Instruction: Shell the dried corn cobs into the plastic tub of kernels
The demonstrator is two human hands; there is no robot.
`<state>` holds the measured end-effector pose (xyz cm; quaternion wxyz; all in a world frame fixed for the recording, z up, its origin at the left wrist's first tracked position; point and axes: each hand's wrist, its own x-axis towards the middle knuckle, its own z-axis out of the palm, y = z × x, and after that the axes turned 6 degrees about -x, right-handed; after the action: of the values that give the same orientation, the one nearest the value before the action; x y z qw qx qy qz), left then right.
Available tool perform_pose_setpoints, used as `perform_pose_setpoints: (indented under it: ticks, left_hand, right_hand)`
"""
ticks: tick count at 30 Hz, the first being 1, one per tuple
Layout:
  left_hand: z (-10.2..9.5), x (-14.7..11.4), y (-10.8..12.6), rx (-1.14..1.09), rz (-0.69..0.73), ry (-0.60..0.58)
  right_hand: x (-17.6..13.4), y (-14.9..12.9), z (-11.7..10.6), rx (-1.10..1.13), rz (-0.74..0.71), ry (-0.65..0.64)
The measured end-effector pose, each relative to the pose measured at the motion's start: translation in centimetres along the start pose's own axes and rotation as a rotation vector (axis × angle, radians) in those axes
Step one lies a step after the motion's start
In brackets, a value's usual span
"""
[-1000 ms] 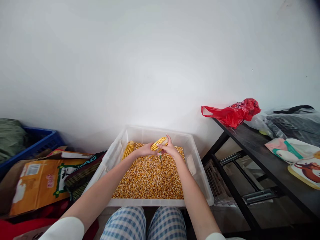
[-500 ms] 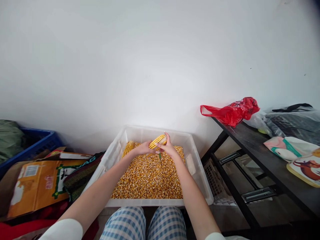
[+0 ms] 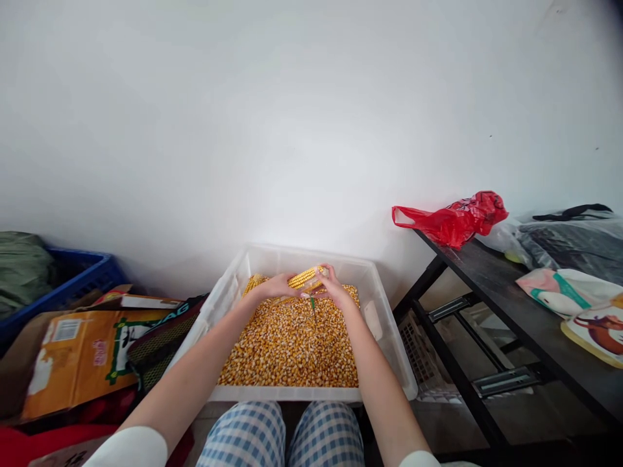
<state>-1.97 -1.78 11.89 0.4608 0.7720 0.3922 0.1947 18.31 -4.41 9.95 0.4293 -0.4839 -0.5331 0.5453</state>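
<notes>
Corn cob point(image 3: 304, 278) is gripped above loose kernels point(image 3: 292, 353) inside the translucent bin point(image 3: 287, 394), left hand point(image 3: 276, 286) on its left end, right hand point(image 3: 333, 287) on its right, thin green tool point(image 3: 313, 303) pointing down beneath, presumably two-handed for steadiness and over the bin to catch spill.

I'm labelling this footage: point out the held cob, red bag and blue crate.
Held cob point(image 3: 302, 278): head view, its kernel-covered side.
Red bag point(image 3: 451, 224): head view, its crumpled middle.
Blue crate point(image 3: 78, 281): head view, its outer wall.

Wall point(image 3: 311, 175) brightest mid-frame; upper right corner dark; edges stretched.
</notes>
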Motion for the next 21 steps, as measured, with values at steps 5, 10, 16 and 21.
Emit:
perform_pose_setpoints:
  ticks: [5,10,16,21]
  left_hand:
    - [-1.0,-0.4,0.3,0.099,0.022,-0.041]
    - [-2.5,0.1,0.1,-0.040,0.045,0.638]
    - [0.2,1.1,0.4,-0.519,-0.025,0.753]
    - [2.7,1.4,-0.1,-0.533,0.105,0.659]
  right_hand:
    - [0.2,0.4,-0.7,0.011,0.139,-0.150]
    - [0.5,0.9,1.0,0.231,0.029,-0.054]
    - [0.0,0.9,5.7,0.435,-0.030,-0.059]
    - [-0.5,1.3,8.0,0.428,-0.034,-0.049]
